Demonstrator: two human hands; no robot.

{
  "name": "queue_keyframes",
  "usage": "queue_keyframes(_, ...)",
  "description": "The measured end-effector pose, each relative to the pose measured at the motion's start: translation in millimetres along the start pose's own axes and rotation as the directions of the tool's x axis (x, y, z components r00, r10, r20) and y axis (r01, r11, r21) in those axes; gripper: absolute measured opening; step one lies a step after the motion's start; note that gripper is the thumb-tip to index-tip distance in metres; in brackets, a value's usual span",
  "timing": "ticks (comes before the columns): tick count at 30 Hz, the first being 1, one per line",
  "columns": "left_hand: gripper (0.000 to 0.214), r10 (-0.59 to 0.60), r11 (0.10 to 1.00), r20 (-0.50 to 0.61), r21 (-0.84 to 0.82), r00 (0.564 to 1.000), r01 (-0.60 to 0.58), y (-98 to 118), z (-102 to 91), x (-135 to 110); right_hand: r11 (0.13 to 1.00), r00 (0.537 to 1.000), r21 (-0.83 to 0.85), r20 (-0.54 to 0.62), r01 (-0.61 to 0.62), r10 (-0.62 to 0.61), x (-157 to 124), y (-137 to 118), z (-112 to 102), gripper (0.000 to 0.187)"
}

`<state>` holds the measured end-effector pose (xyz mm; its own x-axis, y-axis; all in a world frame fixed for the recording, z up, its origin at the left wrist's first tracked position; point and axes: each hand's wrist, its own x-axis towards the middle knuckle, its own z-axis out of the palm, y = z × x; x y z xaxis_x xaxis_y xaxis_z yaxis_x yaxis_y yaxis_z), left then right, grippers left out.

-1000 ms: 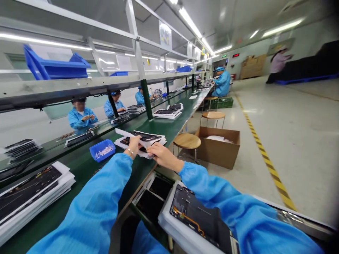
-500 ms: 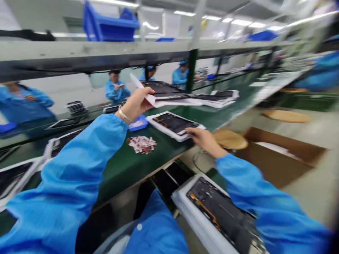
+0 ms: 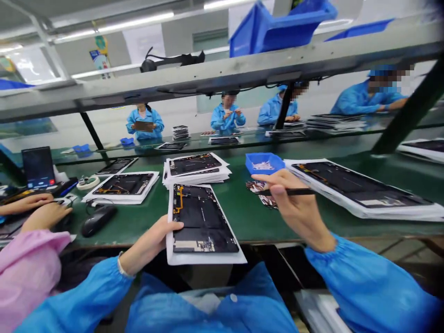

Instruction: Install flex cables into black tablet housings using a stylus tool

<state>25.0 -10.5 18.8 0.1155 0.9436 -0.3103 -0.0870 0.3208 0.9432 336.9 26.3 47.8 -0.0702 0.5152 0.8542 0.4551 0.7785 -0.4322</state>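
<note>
My left hand (image 3: 154,243) grips the near left edge of a white tray holding a black tablet panel (image 3: 203,219) with an orange flex strip. My right hand (image 3: 294,210) pinches a slim black pen-like tool (image 3: 291,191) above the green bench (image 3: 229,226). Its fingers are just right of a loose pile of small printed pieces (image 3: 261,194). Beyond them sits a small blue bin (image 3: 264,163) holding pale bits. Stacked trays of panels lie on both sides, with one stack (image 3: 194,169) behind the near panel and another (image 3: 360,187) to the right.
At the left, a co-worker's hands (image 3: 34,210) and pink sleeve (image 3: 26,273) reach the bench near a black mouse (image 3: 99,219) and a lit screen (image 3: 38,167). Further panels lie there. Blue-clad workers sit across the line. A shelf (image 3: 222,69) with blue bins runs overhead.
The view has swung left to face the bench. My left hand has dropped from the raised sheet to the tray's near edge. My right hand has left the panel and now holds the black tool.
</note>
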Motion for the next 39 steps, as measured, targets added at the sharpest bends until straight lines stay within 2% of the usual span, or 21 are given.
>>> queue_keyframes(2, 0.049, 0.002, 1.0, 0.019, 0.004, 1.0, -0.002, 1, -2.9, 10, 0.991, 0.997, 0.114, 0.049, -0.065, 0.059, 7, -7, 21, 0.047)
queue_keyframes(5, 0.045, 0.017, 1.0, 0.034, -0.003, 0.999, -0.017, 1, 0.3, 24, 0.945, 0.972, 0.243, 0.129, -0.221, 0.194, 7, -15, 41, 0.05)
queue_keyframes(8, 0.044, 0.016, 1.0, 0.068, -0.01, 0.998, -0.016, -2, 5.7, 35, 0.871, 0.925, 0.316, 0.197, -0.375, 0.326, -4, -16, 50, 0.051)
queue_keyframes(11, 0.05, 0.012, 1.0, 0.123, -0.011, 0.992, -0.011, -2, 3.7, 41, 0.813, 0.89, 0.373, 0.279, -0.447, 0.362, -17, -14, 53, 0.043)
queue_keyframes(13, 0.061, 0.1, 0.991, 0.148, 0.077, 0.984, -0.112, 1, -3.6, 40, 0.806, 0.877, 0.367, 0.316, -0.464, 0.361, -27, -14, 52, 0.033)
queue_keyframes(14, 0.065, 0.183, 0.961, 0.134, 0.183, 0.974, -0.206, 3, -8.5, 37, 0.81, 0.873, 0.352, 0.327, -0.469, 0.363, -31, -14, 51, 0.028)
queue_keyframes(15, 0.066, 0.291, 0.891, 0.103, 0.333, 0.951, -0.309, 5, -13.7, 34, 0.815, 0.869, 0.334, 0.332, -0.472, 0.367, -35, -15, 50, 0.024)
queue_keyframes(16, 0.064, 0.409, 0.769, 0.075, 0.509, 0.909, -0.388, 6, -18.7, 29, 0.819, 0.864, 0.316, 0.335, -0.479, 0.376, -38, -16, 48, 0.022)
queue_keyframes(18, 0.054, 0.6, 0.436, 0.089, 0.797, 0.795, -0.418, 4, -27.0, 16, 0.818, 0.853, 0.284, 0.327, -0.5, 0.408, -44, -17, 46, 0.019)
queue_keyframes(19, 0.047, 0.655, 0.268, 0.155, 0.867, 0.739, -0.419, 0, -29.8, 8, 0.814, 0.848, 0.272, 0.309, -0.512, 0.43, -46, -17, 46, 0.018)
queue_keyframes(21, 0.034, 0.662, -0.008, 0.372, 0.872, 0.651, -0.49, -11, -32.1, -6, 0.804, 0.838, 0.253, 0.267, -0.538, 0.476, -51, -15, 48, 0.016)
queue_keyframes(23, 0.028, 0.61, -0.154, 0.56, 0.777, 0.561, -0.61, -26, -31.2, -18, 0.793, 0.828, 0.245, 0.237, -0.558, 0.509, -55, -12, 50, 0.015)
queue_keyframes(24, 0.027, 0.588, -0.186, 0.617, 0.733, 0.523, -0.655, -32, -30.1, -22, 0.787, 0.822, 0.243, 0.232, -0.567, 0.52, -57, -10, 50, 0.015)
queue_keyframes(26, 0.025, 0.571, -0.206, 0.663, 0.687, 0.484, -0.697, -43, -28.6, -26, 0.784, 0.817, 0.235, 0.222, -0.575, 0.533, -57, -5, 48, 0.014)
queue_keyframes(29, 0.025, 0.588, -0.222, 0.675, 0.665, 0.446, -0.713, -47, -32.2, -24, 0.853, 0.865, 0.143, 0.106, -0.501, 0.49, -48, 5, 30, 0.014)
queue_keyframes(31, 0.025, 0.631, -0.233, 0.657, 0.669, 0.413, -0.706, -44, -40.0, -17, 0.92, 0.922, -0.062, 0.002, -0.386, 0.387, -34, 18, 8, 0.018)
queue_keyframes(33, 0.025, 0.693, -0.251, 0.62, 0.686, 0.368, -0.683, -39, -50.8, -6, 0.899, 0.952, -0.331, 0.004, -0.288, 0.306, -16, 35, -16, 0.024)
queue_keyframes(34, 0.026, 0.717, -0.261, 0.606, 0.691, 0.344, -0.674, -38, -56.5, 0, 0.86, 0.948, -0.438, 0.051, -0.263, 0.315, -7, 45, -27, 0.025)
queue_keyframes(36, 0.025, 0.747, -0.276, 0.591, 0.694, 0.306, -0.665, -37, -68.0, 10, 0.796, 0.88, -0.558, 0.226, -0.236, 0.419, 9, 66, -42, 0.024)
queue_keyframes(38, 0.025, 0.768, -0.264, 0.57, 0.697, 0.292, -0.666, -43, -79.0, 17, 0.766, 0.817, -0.601, 0.311, -0.227, 0.486, 19, 85, -45, 0.021)
queue_keyframes(39, 0.025, 0.776, -0.241, 0.554, 0.701, 0.3, -0.672, -47, -83.8, 20, 0.756, 0.792, -0.615, 0.336, -0.225, 0.509, 22, 92, -42, 0.022)
